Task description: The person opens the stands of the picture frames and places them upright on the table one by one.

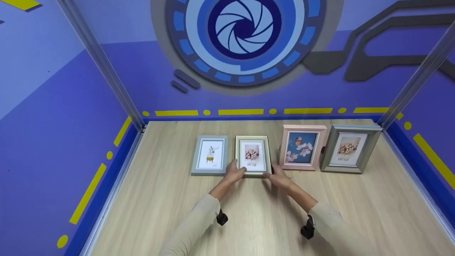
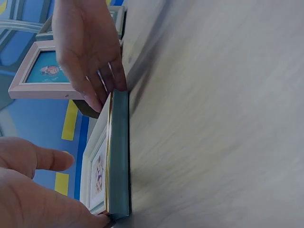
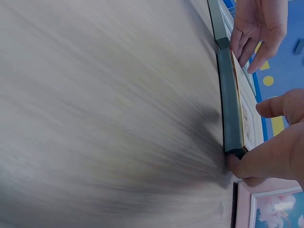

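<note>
Beige sleeves reach forward to a gold-rimmed picture frame, lying face up on the wood-grain tabletop between the grey-blue picture frame and the upright pink picture frame. The left hand and right hand flank its near corners, fingers fairly straight against the sides, thumbs parted from them (neither hand is curled into a grip). Handling it well probably means even pressure from both sides, with care on the left, where the grey-blue neighbour crowds the fingers.
</note>
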Available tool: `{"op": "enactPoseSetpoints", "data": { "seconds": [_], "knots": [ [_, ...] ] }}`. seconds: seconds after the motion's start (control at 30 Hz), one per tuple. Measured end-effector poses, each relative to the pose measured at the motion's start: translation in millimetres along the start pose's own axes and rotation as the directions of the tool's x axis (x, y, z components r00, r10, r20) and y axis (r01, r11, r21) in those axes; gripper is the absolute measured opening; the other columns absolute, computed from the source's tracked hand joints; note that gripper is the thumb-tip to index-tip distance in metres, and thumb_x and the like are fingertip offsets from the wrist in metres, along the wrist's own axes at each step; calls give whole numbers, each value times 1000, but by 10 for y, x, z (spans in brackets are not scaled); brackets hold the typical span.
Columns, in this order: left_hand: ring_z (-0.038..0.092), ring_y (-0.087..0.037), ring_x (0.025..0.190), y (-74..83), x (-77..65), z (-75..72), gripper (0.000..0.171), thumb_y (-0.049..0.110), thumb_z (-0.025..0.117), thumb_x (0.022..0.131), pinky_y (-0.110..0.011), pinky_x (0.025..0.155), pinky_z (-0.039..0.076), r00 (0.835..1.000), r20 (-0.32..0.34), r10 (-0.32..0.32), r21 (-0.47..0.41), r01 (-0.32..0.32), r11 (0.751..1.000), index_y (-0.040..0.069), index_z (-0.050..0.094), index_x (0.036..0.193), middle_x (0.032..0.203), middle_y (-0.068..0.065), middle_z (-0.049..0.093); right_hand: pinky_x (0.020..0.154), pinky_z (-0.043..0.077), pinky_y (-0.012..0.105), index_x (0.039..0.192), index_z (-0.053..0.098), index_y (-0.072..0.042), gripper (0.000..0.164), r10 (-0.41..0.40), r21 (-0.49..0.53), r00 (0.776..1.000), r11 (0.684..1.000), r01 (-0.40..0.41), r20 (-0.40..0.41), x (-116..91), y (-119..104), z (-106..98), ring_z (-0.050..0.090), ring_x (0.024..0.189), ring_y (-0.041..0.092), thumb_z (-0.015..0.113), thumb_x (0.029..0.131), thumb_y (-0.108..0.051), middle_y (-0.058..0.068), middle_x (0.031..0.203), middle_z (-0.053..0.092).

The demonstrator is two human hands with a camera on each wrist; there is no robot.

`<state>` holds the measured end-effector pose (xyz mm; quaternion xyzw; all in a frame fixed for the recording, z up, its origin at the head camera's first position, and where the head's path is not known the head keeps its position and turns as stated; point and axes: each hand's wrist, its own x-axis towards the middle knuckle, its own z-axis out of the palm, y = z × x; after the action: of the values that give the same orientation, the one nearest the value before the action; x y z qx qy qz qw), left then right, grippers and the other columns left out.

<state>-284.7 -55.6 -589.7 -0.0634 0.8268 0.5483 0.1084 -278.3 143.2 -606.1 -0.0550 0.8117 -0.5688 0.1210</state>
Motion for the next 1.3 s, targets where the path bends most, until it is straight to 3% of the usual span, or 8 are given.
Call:
{"op": "enactPoseSetpoints", "data": {
  "seconds": [0.23, 0.5, 0.6, 0.73, 0.83, 1.03, 1.3],
  "knots": [
    [41, -45, 143, 18, -37, -5, 64, 10, 60, 92, -52, 119, 37, 1000, -11, -13, -72, 13, 997, -10, 39, 149, 152, -33, 42, 118, 35, 56, 140, 44, 19, 49, 16, -1, 1000, 1000, -16, -26, 16, -18, -58, 49, 131, 42, 53, 96, 1, 36, 140, 52],
    [57, -38, 129, -21, -44, -22, 58, -13, 59, 87, -40, 104, 54, 996, -58, -63, -270, 45, 962, -15, 44, 143, 138, -31, 56, 123, 26, 59, 146, 36, 19, 56, 75, -21, 995, 997, -77, -67, -31, -24, -117, 37, 143, 50, 53, 96, 0, 39, 148, 42],
    [56, -39, 131, -26, -44, -24, 61, -15, 59, 86, -39, 105, 54, 993, -83, -88, -318, 57, 946, -15, 44, 144, 139, -30, 56, 124, 23, 59, 148, 33, 19, 58, 109, 3, 992, 994, -109, -63, -48, -31, -125, 31, 147, 50, 52, 97, -2, 39, 153, 36],
    [51, -42, 137, -18, -45, -41, 68, -15, 60, 84, -44, 107, 52, 992, -65, -110, -374, 78, 924, -14, 39, 148, 145, -31, 52, 125, 23, 57, 150, 28, 19, 61, 136, 33, 988, 990, -134, -68, -52, -63, -144, 30, 148, 50, 51, 99, -4, 40, 155, 31],
    [51, -43, 138, -17, -45, -57, 70, -16, 62, 82, -46, 107, 52, 992, -37, -121, -380, 98, 920, -13, 39, 148, 146, -31, 51, 122, 31, 57, 150, 27, 20, 61, 153, 45, 985, 988, -150, -81, -54, -91, -148, 39, 142, 49, 51, 99, -5, 41, 151, 37],
    [54, -43, 135, -42, -62, -95, 71, -16, 63, 78, -42, 107, 52, 994, -12, -108, -328, 98, 940, -14, 42, 145, 144, -32, 53, 111, 44, 47, 145, 33, 24, 56, 173, 91, 977, 983, -162, -127, -68, -61, -92, 53, 126, 39, 49, 98, -2, 41, 142, 47],
    [52, -36, 133, -25, -184, -186, 79, -16, 62, 72, -36, 103, 54, 994, 7, -108, -295, 106, 950, -15, 38, 148, 142, -29, 52, 82, 52, 29, 145, 35, 22, 57, 196, 146, 966, 974, -172, -170, -92, -57, -61, 60, 100, 26, 50, 96, -3, 33, 129, 56]
  ]
}}
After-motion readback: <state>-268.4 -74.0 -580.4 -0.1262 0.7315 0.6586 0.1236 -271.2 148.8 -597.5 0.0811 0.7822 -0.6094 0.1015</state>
